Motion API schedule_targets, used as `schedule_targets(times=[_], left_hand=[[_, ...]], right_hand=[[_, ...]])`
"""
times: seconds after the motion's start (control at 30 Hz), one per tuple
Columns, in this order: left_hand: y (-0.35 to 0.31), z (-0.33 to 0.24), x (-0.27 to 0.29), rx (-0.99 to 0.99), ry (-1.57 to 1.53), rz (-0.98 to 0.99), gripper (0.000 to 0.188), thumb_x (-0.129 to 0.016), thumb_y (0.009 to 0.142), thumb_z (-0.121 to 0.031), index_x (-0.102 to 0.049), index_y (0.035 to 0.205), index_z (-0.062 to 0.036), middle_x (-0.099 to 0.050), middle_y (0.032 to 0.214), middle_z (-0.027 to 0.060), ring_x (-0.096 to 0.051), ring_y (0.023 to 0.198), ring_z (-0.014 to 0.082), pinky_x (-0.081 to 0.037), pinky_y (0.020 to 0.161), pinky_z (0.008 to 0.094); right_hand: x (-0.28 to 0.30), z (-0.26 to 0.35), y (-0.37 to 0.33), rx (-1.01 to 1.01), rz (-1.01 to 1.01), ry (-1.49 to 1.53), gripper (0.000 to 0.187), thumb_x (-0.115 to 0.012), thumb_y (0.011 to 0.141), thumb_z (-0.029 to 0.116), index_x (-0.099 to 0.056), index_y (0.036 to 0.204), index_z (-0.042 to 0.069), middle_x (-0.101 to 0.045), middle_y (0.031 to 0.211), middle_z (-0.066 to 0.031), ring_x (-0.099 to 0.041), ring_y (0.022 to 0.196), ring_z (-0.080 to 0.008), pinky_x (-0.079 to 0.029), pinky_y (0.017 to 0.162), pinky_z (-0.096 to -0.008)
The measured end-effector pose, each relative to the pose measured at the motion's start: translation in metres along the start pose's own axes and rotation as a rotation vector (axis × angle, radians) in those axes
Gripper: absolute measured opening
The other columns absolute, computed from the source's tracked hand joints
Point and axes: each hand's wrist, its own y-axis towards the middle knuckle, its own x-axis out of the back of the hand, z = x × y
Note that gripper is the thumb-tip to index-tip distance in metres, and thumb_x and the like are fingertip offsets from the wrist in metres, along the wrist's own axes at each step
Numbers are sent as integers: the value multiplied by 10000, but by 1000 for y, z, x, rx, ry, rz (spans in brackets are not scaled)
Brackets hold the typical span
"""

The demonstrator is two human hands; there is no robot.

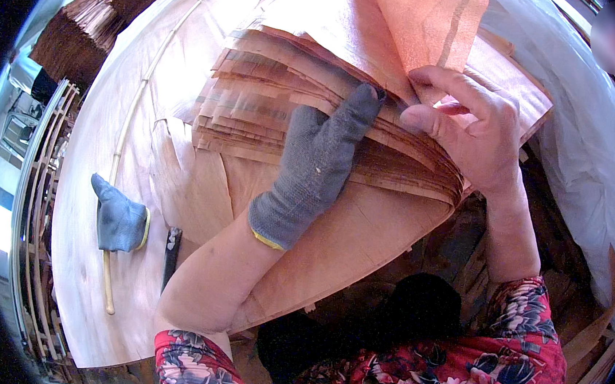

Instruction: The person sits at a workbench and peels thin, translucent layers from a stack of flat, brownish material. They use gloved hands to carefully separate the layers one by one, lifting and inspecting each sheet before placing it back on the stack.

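A thick stack of thin reddish-brown wood veneer sheets (245,110) lies in front of me, its layered edges fanned out. My left hand (314,160), in a grey knit glove with a yellow cuff edge, grips the stack near its middle, with one finger stretched along the upper layers. My bare right hand (477,130) has thumb and index finger at the edge of a raised orange veneer sheet (435,28), which is bent upward at the far side. The remaining fingers of that hand are partly hidden. Beneath the stack, larger pale sheets (363,226) spread toward me.
A loose grey glove (121,216) lies at left across a long thin stick (108,277). Beside it is a dark flat bar (171,257). Translucent plastic sheeting (582,143) drapes on the right. Brown veneer piles (75,44) stand far left; another person's blurred head shows upper right.
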Motion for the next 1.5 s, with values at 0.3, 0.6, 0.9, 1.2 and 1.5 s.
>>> schedule_targets(times=[0.3, 0.6, 0.9, 1.2, 1.5], left_hand=[[-1, 2, -2, -112, 44, -3, 222, -614, 848, -199, -598, 980, -21, -613, 931, 41, -572, 820, 118, -468, 691, 256], [-1, -3, -6, -114, 64, -42, 265, -602, 863, -231, -638, 903, 29, -645, 816, 56, -546, 722, 80, -436, 609, 243], [-3, 3, -6, -169, 154, -70, 237, -564, 882, -222, -631, 916, 3, -589, 765, 26, -511, 661, 99, -419, 566, 257], [4, 4, 0, 1, -65, 14, 128, -570, 877, -197, -580, 945, -90, -564, 759, -37, -487, 567, 40, -357, 442, 185], [6, 11, -3, -51, -135, -25, 149, -582, 871, -199, -578, 958, -78, -584, 794, -26, -519, 605, 52, -394, 457, 188]], right_hand=[[-3, -2, -1, -111, -35, 198, 273, -702, 759, 248, -659, 922, 34, -669, 809, -67, -634, 721, -121, -514, 652, -255], [-6, -3, -2, -114, -52, 194, 268, -696, 763, 272, -665, 887, 37, -667, 787, -72, -636, 691, -131, -511, 633, -260], [-9, 0, -2, -119, -103, 101, 333, -710, 723, 360, -672, 855, 57, -658, 756, -91, -637, 658, -201, -494, 611, -298], [-11, 11, 11, -60, -88, -209, 484, -666, 696, 522, -603, 766, 46, -622, 665, -132, -616, 659, -315, -471, 598, -394], [-11, 16, 14, -79, -70, -205, 450, -621, 763, 484, -590, 757, 35, -610, 654, -144, -609, 626, -322, -462, 572, -411]])
